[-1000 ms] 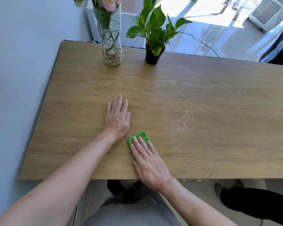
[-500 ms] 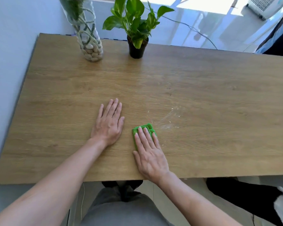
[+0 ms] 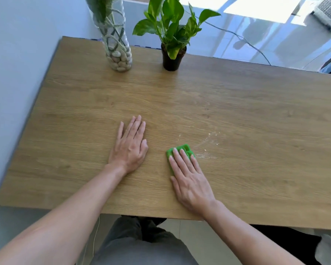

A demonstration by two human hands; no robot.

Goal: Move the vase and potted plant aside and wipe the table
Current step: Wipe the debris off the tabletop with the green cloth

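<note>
Here, vase (image 3: 117, 38): clear glass holding pebbles and stems, on the bench (image 3: 256, 115).
Pot (image 3: 172, 58): black, leafy plant.
Left hand (image 3: 130, 148): flat, empty.
Right hand (image 3: 189, 178): flat, pressing green cloth (image 3: 185, 150).

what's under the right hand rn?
A green cloth, pressed flat on the table by the right hand. Only its far end and left edge show past the fingers; the rest is covered, so its full extent can't be seen.
</note>
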